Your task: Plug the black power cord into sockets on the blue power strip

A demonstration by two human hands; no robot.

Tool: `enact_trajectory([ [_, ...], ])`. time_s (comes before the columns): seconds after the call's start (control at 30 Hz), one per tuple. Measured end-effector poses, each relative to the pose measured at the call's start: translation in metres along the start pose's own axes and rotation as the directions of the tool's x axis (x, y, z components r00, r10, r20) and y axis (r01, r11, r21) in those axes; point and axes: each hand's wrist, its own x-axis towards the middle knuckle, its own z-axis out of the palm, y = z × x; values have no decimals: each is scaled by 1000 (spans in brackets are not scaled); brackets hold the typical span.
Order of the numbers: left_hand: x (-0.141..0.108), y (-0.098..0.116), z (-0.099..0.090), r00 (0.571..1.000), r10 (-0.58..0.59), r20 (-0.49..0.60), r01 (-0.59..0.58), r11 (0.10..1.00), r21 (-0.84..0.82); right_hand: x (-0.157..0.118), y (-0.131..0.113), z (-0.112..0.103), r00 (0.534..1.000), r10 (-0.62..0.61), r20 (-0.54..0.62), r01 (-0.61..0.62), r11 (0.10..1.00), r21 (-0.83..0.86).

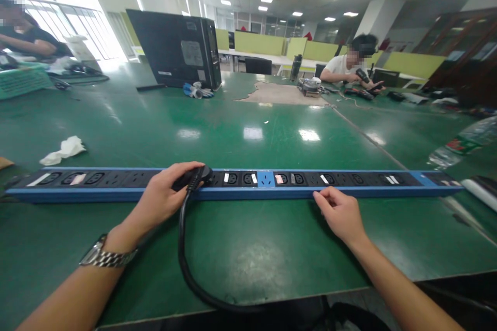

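A long power strip (248, 193) with blue edges and a black socket face lies across the green table in front of me. My left hand (165, 192) grips a black plug (207, 174) at the strip's face, left of its blue middle socket (266, 180). How far the plug sits in a socket is hidden. Its thick black cable (182, 240) loops down over the table's front edge. My right hand (341, 212) is at the strip's front edge, right of the middle, fingers curled and thumb against the index finger, with nothing visible in it.
Beyond the strip stand a black computer case (174, 51) and blue-grey gloves (198, 91). Crumpled tissue (64, 150) lies left, a plastic bottle (462, 142) right. A green basket (23, 80) is far left. Two people sit across the table, one holding a tool (363, 75).
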Motion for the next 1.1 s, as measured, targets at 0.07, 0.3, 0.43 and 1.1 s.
enact_trajectory([
  [0.07,7,4,-1,998,32,59,-32,999,3,3,0,2,1000,-18,8,18,1000,-5],
  [0.3,16,8,-6,985,32,172,-39,998,38,5,7,4,1000,14,-8,-14,998,53],
  [0.43,12,5,-7,985,26,169,-41,995,86,5,6,3,1000,12,-12,-11,999,49],
  [1.1,5,11,11,997,66,28,-68,995,67,7,4,5,1000,-22,-18,23,999,46],
])
